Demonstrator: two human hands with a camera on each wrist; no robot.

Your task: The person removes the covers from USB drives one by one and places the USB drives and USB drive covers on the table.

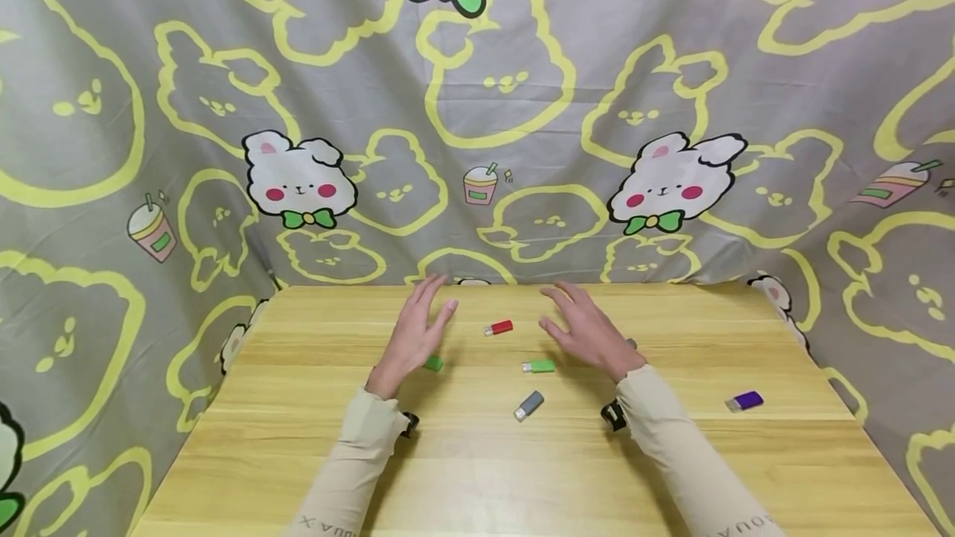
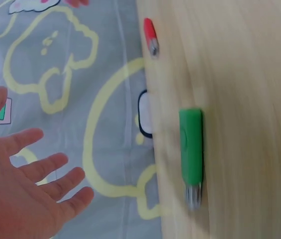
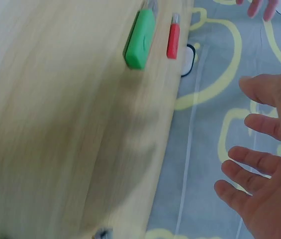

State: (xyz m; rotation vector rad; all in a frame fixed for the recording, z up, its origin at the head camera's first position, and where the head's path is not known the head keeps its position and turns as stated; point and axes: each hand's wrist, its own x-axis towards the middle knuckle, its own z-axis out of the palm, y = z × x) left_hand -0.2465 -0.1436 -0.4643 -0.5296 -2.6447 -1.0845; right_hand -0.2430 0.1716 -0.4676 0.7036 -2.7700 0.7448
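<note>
Only in head view — the purple USB stick (image 1: 748, 400).

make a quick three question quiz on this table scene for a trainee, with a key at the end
1. True or false: the left hand is gripping something.
2. In the head view, where does the purple USB stick lie?
A) between the hands
B) right of the right hand
C) left of the left hand
3. Fill in the colour: the stick closest to the far edge of the table is ____.

Key:
1. False, it holds nothing
2. B
3. Red (the red USB stick)
</note>
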